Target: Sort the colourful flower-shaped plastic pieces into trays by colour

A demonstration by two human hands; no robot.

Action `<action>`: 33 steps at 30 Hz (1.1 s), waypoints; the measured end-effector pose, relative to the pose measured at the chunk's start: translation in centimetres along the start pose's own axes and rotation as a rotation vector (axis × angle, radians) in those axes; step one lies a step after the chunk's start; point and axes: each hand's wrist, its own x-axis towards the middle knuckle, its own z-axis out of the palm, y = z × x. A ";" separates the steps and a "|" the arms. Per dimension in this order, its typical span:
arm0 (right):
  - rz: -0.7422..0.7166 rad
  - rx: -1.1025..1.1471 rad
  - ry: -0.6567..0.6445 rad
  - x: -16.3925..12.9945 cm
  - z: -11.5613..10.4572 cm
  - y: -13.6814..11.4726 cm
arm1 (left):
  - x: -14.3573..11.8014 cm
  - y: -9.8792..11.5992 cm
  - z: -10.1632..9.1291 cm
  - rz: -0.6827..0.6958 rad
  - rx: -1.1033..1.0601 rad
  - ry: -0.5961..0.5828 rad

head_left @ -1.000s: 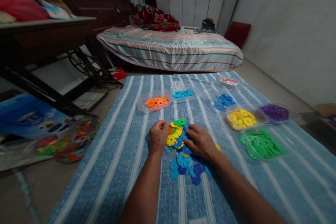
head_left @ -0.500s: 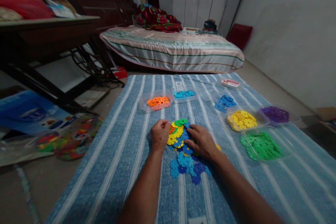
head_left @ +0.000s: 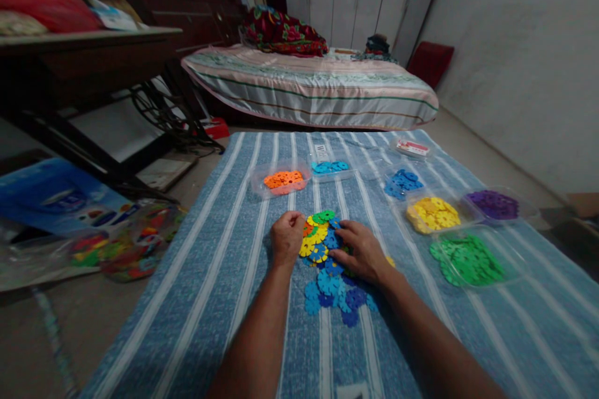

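Head view, looking down: both my hands rest on a flat cluster of interlocking plastic discs (head_left: 322, 238) in the middle of the blue striped cloth (head_left: 224, 274). My left hand (head_left: 287, 238) is curled into a loose fist against the cluster's left edge, by the yellow and orange pieces; I cannot tell whether its fingertips pinch a disc. My right hand (head_left: 361, 252) lies half open, fingers spread over the blue pieces on the right side, pressing down rather than gripping. Just nearer to me, touching the cluster, is a loose scatter of light and dark blue discs (head_left: 332, 293).

I judge these discs to be light, thin and fairly stiff, with notched rims that slot into one another. The joined cluster probably flexes and could come apart if lifted by one edge, so it is best held from both sides, flat. A single disc would be taken by its rim between thumb and forefinger; the smooth plastic may slip.

Farther out on the cloth stand clear trays: orange discs (head_left: 282, 179), light blue discs (head_left: 330, 166), yellow discs (head_left: 433, 214), purple discs (head_left: 493, 204) and green discs (head_left: 465, 259), with a dark blue heap (head_left: 400, 182) beside them.
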 end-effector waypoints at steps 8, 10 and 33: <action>-0.014 -0.053 0.033 0.2 0.3 -0.4 | -0.1 -0.2 0.1 0.008 -0.013 -0.012; -0.028 -0.058 0.047 0.1 0.3 -0.4 | -0.1 -0.1 0.0 0.008 -0.011 -0.011; -0.101 -0.060 0.064 0.0 0.0 -1.7 | -0.2 0.1 0.0 0.009 0.027 -0.015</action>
